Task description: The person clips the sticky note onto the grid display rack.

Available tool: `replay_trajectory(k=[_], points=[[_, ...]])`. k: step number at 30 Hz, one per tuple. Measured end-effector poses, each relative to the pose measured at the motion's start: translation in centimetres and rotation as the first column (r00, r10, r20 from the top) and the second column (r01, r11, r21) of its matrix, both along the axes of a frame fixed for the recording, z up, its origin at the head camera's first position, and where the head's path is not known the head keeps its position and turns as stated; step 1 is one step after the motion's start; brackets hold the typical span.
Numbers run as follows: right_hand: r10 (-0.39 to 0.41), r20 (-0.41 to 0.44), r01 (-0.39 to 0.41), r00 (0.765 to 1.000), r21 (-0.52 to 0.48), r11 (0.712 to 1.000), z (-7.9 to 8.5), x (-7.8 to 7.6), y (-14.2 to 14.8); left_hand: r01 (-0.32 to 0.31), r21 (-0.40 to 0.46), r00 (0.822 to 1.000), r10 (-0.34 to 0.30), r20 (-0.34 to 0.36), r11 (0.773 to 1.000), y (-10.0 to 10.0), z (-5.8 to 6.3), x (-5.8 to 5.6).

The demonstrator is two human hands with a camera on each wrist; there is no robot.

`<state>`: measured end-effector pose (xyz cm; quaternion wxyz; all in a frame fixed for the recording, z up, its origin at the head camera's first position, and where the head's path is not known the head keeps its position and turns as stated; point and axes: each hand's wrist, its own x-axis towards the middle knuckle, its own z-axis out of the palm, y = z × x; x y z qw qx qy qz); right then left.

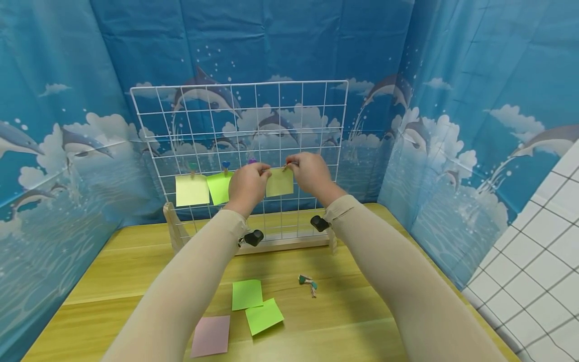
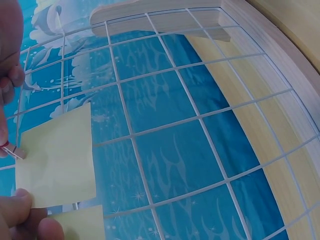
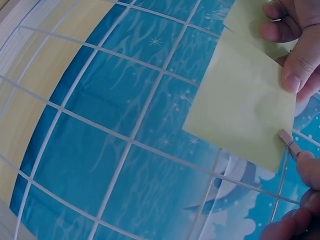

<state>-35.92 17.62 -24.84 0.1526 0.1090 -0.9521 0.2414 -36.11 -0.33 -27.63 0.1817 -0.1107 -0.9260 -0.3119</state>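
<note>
A pale yellow sticky note (image 1: pixel 279 183) lies against the white wire grid (image 1: pixel 289 108). My left hand (image 1: pixel 249 185) pinches its upper left corner between thumb and fingers. At the upper right corner my right hand (image 1: pixel 312 173) pinches a small wooden clothespin (image 3: pixel 288 140), whose tip overlaps the note's edge. A purple-topped clip (image 1: pixel 251 161) shows just above my left hand. Partly hidden by that hand, another yellow note (image 2: pixel 82 222) hangs beside the held one. Farther left on the grid, a green note (image 1: pixel 219 188) and a cream note (image 1: pixel 192 190) hang from clips.
The grid stands in a wooden base (image 1: pixel 285 245) on the wooden table (image 1: pixel 135 271). Two green notes (image 1: pixel 247 294) and a pink note (image 1: pixel 210 336) lie in front, with several small clothespins (image 1: pixel 307 281) to their right. A blue dolphin-print curtain (image 1: pixel 294 45) surrounds the table.
</note>
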Motion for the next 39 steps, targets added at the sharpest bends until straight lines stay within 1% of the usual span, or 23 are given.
replay_trajectory(k=[5,11,15,22,28,39], points=[[0.028,-0.012,-0.028,1.000,-0.033,0.999,-0.6,0.0,0.3,0.004,0.004,1.000,-0.004,-0.010,1.000,0.0,-0.1,0.0],[0.043,-0.021,-0.044,0.999,-0.052,0.998,-1.2,-0.1,0.6,0.006,-0.005,1.000,-0.006,-0.020,1.000,0.0,-0.1,0.0],[0.057,-0.013,-0.057,0.998,-0.064,0.996,-1.4,0.0,0.7,0.006,-0.005,1.000,-0.006,-0.016,1.000,0.0,-0.1,0.0],[0.086,0.003,-0.085,0.996,-0.122,0.989,-1.9,-0.1,0.8,0.017,-0.004,1.000,-0.017,-0.013,1.000,-0.1,0.0,0.3],[0.099,0.044,-0.092,0.994,-0.156,0.984,-2.0,-0.1,0.8,0.016,0.003,1.000,-0.016,-0.009,1.000,-0.1,-0.1,0.2],[0.109,0.060,-0.098,0.992,-0.168,0.981,-1.9,-0.1,0.7,0.024,0.006,0.999,-0.023,-0.032,1.000,-0.1,-0.2,0.1]])
